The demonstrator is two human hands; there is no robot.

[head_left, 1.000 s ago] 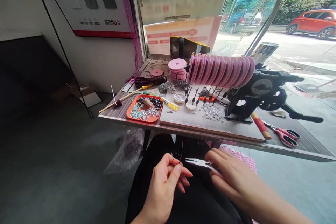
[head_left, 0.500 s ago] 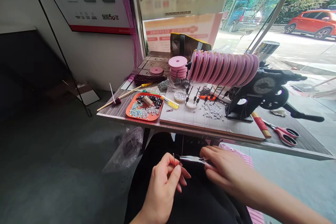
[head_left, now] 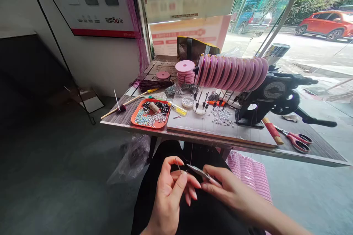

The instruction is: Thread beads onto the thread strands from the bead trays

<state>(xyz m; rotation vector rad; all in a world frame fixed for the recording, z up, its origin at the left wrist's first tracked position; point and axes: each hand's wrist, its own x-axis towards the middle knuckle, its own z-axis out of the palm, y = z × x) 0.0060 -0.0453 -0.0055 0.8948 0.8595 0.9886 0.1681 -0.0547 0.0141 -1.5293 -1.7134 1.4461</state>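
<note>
In front of my lap, my left hand [head_left: 172, 191] pinches a thin dark wire-like piece [head_left: 178, 164] between thumb and fingers, its end pointing up. My right hand [head_left: 220, 183] is closed around a pair of pliers [head_left: 200, 172] with slim metal jaws. The tips of the jaws point left, close to the left fingertips. A fine line hangs from the table edge down toward the tool. Whether the jaws touch the small piece is too fine to make out.
On the table, a red tray [head_left: 134, 119] holds beads. Beside it lies a white board [head_left: 190, 126] with loose beads [head_left: 223, 116]. Pink spools [head_left: 231, 71] sit on a black hand-cranked machine [head_left: 275, 93]. Scissors [head_left: 299, 143] lie at the right. Wrapped pink discs [head_left: 248, 170] are below the table.
The pliers have tilted, and my right hand has moved left and slightly down. In my left hand the thin piece leans more to the left. The view has shifted slightly.
</note>
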